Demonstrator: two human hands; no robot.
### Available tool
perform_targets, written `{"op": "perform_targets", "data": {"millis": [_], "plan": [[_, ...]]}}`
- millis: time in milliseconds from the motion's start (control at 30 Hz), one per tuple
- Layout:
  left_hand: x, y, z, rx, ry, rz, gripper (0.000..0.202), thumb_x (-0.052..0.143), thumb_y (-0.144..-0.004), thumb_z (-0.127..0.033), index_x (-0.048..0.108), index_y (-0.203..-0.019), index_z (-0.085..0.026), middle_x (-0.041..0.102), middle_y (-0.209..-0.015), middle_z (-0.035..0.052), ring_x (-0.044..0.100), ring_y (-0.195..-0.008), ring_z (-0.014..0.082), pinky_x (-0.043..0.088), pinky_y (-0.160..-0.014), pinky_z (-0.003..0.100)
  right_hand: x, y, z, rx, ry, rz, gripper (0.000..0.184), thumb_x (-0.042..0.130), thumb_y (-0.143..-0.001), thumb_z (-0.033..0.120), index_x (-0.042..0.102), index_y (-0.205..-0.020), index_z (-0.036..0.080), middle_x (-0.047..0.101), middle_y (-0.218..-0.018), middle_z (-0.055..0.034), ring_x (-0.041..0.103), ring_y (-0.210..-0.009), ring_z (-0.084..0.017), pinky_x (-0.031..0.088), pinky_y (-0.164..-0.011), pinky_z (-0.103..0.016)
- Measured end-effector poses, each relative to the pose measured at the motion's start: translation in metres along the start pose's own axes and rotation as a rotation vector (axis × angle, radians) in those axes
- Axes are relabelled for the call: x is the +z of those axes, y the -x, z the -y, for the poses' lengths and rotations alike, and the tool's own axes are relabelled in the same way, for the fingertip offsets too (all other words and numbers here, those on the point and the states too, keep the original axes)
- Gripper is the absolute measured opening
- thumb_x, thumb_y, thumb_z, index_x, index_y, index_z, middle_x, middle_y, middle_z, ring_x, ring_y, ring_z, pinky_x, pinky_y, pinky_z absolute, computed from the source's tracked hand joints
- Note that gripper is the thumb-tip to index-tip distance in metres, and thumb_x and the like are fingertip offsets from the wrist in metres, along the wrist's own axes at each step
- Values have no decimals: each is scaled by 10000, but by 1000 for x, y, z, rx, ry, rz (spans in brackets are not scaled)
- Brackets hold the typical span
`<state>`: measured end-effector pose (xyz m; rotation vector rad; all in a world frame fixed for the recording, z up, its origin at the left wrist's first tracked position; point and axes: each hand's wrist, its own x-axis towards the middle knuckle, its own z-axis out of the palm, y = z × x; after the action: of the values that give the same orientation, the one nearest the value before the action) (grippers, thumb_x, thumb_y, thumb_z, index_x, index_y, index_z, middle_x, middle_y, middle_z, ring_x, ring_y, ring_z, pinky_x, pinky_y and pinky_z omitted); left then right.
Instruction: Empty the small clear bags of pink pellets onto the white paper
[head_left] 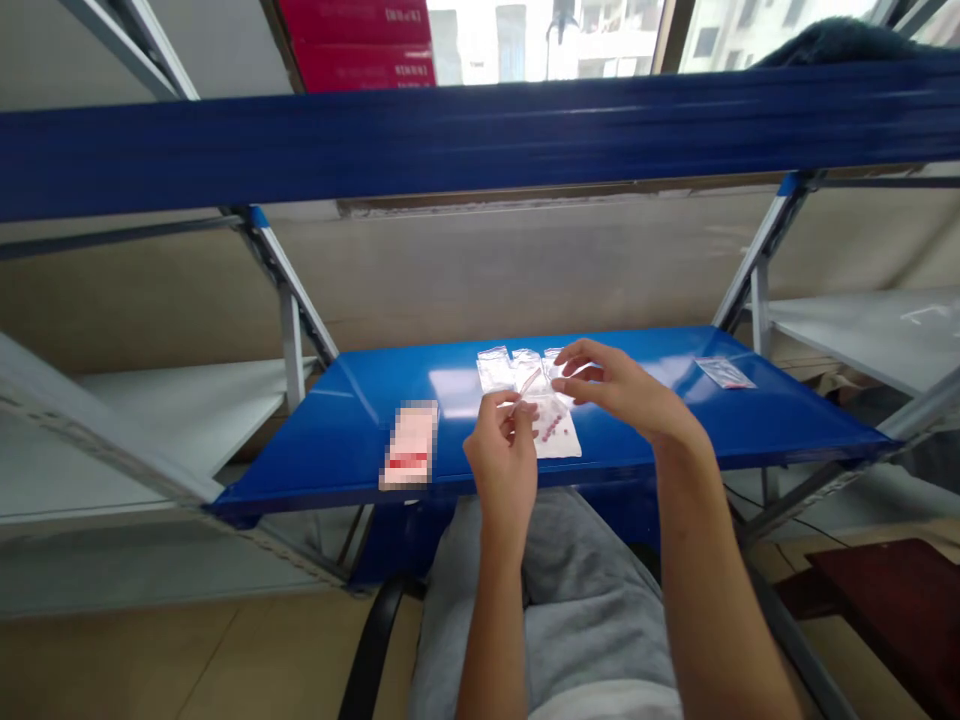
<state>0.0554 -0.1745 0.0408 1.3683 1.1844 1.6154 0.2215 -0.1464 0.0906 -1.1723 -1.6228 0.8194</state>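
My left hand (504, 440) is closed in a pinch above the left side of a white sheet (559, 445). What its fingertips hold is too small to make out. To the right, my right hand (611, 385) hovers with thumb and fingers curved and apart, and nothing shows between them. Several small purplish-pink beads (553, 428) lie on the sheet, mostly in a slanting row. Behind it are clear plastic bags (495, 370) side by side, one of them partly behind my right fingers. A thin reddish strip shows in the middle bag (529, 372).
The blue table (637, 450) bears a blurred pink-and-white packet (411, 445) at left and a flat clear packet (725, 373) at right. A blue shelf beam (480, 140) crosses above. Metal posts flank the table. A dark red stool (892, 600) stands at lower right.
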Motion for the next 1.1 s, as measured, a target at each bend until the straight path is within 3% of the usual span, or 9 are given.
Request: {"op": "perform_targets", "data": {"millis": [100,167,267,367,533,667,867,967,1100], "plan": [[-12,-1,3,76,-66,22,34,608,-967,-294,610,-980,-263,776,-942,29,771,-886,197,608,-765,273,34,18,7,85,-200,-13,376,672,-870,590,647,-805,221,668,-769,-27,657,-742,-181,535,-602,-269],[-18,-2,4,109,-93,86,30,599,-963,-258,626,-950,-258,780,-950,28,767,-891,197,609,-789,282,54,28,7,122,-288,30,423,664,-862,631,653,-812,212,680,-787,-34,664,-758,-182,539,-614,-268],[-26,-5,4,133,-133,139,70,617,-939,-224,666,-901,-257,782,-920,17,764,-870,197,613,-806,297,69,31,1,178,-384,-38,447,692,-831,653,638,-812,209,682,-830,-37,681,-786,-187,546,-625,-270],[-32,-7,4,161,-168,153,88,645,-914,-209,702,-873,-263,787,-948,12,760,-883,197,614,-852,309,68,30,-5,227,-418,-91,433,721,-815,628,628,-789,205,679,-822,-39,693,-767,-186,543,-629,-271],[-35,-7,2,183,-161,234,120,644,-902,-168,717,-904,-263,784,-1036,22,756,-944,201,613,-917,336,60,32,-9,240,-483,-31,348,785,-763,526,666,-807,201,705,-822,-35,691,-752,-176,527,-640,-259],[-41,-7,-2,162,-146,324,76,677,-916,-240,737,-960,-256,780,-1036,33,753,-976,202,606,-944,336,58,34,-13,216,-478,-7,307,791,-764,484,680,-791,198,702,-764,-22,665,-737,-163,507,-644,-251],[-57,-10,-6,-7,-112,605,258,751,-871,-330,761,-1091,-195,797,-1058,67,762,-970,223,618,-877,337,46,37,-23,152,-325,220,303,753,-825,467,702,-761,176,704,-729,-29,635,-688,-154,495,-630,-262],[-60,-12,-5,-23,-217,647,142,727,-866,-258,791,-971,-187,809,-944,52,762,-878,206,603,-842,316,42,38,-26,156,-266,354,293,740,-838,449,700,-758,170,712,-702,-36,640,-662,-158,501,-640,-276],[-61,-13,-3,-60,-245,669,133,688,-864,-208,800,-930,-184,816,-919,51,771,-864,212,585,-809,293,42,38,-27,153,-222,418,295,705,-865,446,687,-773,166,726,-723,-50,657,-675,-167,508,-652,-285]]}}
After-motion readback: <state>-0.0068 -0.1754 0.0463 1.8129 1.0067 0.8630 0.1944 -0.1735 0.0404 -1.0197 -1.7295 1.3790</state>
